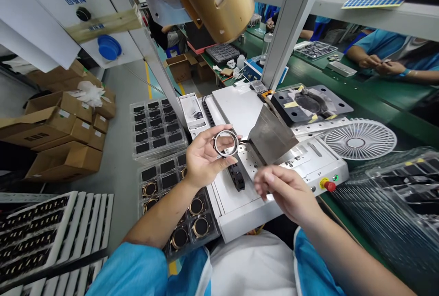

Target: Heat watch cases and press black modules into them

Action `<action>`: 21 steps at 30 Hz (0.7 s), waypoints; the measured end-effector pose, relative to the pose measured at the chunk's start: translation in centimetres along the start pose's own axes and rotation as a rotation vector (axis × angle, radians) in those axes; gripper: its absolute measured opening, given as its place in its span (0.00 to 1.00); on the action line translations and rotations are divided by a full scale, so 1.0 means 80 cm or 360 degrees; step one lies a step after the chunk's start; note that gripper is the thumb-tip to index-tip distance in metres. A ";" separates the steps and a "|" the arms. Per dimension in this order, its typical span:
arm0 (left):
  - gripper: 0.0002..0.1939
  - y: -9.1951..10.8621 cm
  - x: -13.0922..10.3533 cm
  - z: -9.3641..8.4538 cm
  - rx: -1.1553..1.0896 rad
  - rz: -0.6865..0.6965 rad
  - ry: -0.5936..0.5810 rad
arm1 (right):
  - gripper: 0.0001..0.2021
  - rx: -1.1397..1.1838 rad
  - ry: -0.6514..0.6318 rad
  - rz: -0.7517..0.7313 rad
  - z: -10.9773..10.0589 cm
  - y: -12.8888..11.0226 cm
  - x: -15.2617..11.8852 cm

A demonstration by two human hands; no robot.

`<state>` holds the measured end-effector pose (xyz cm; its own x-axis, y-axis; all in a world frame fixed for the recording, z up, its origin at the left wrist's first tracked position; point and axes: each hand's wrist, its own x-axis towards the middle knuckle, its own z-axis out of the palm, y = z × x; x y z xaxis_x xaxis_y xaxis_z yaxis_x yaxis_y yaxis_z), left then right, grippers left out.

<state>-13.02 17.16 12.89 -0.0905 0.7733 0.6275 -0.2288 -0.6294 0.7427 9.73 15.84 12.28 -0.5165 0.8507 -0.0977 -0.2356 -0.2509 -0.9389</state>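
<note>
My left hand [205, 155] is raised over the white machine bed [230, 213], with fingers and thumb closed around the edge of a thin round metal ring [215, 145], like a watch case frame. The ring is silver with a dark rim, and its middle is open. To its right, apart from it, is my right hand [287, 191] with the fingers curled toward the thumb. Its fingertips are slightly blurred, and anything between them is too small to make out. Behind both hands a tilted grey metal plate [272, 133] stands on the machine.
Clear trays [214, 236] with gold-rimmed round parts lie at my left. A gold cylindrical machine head [219, 3] hangs above. Right are a black fixture [310, 104], a white round fan grille [360, 139] and a red stop button [329, 186]. A co-worker's hands [384, 65] are farther back.
</note>
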 end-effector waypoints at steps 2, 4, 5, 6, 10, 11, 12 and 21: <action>0.31 -0.008 0.014 -0.005 -0.0014 0.0055 0.0017 | 0.19 -0.0232 0.0061 0.0043 -0.037 0.014 -0.023; 0.30 -0.017 0.031 -0.012 -0.0002 0.0123 0.0066 | 0.23 -0.0475 0.0184 0.0160 -0.071 0.032 -0.046; 0.30 -0.023 0.040 -0.015 0.0022 0.0153 0.0109 | 0.26 -0.0527 0.0241 0.0243 -0.086 0.042 -0.056; 0.30 -0.029 0.051 -0.018 0.0050 0.0176 0.0165 | 0.28 -0.0562 0.0322 0.0345 -0.098 0.052 -0.065; 0.30 -0.057 0.095 -0.025 0.0036 0.0263 0.0319 | 0.32 -0.0575 0.0638 0.0677 -0.124 0.090 -0.083; 0.30 -0.063 0.106 -0.025 0.0001 0.0277 0.0336 | 0.32 -0.0546 0.0686 0.0714 -0.127 0.097 -0.083; 0.30 -0.069 0.116 -0.025 -0.0030 0.0285 0.0348 | 0.32 -0.0521 0.0719 0.0739 -0.129 0.103 -0.082; 0.33 -0.096 0.180 -0.009 -0.0112 0.0342 0.0337 | 0.40 -0.0730 0.0549 0.0749 -0.168 0.134 -0.082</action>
<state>-13.29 33.24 16.04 -0.3425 0.6264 0.7002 -0.2484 -0.7791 0.5755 21.68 13.77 -1.59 -0.1723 0.8167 -0.5508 0.3532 -0.4708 -0.8085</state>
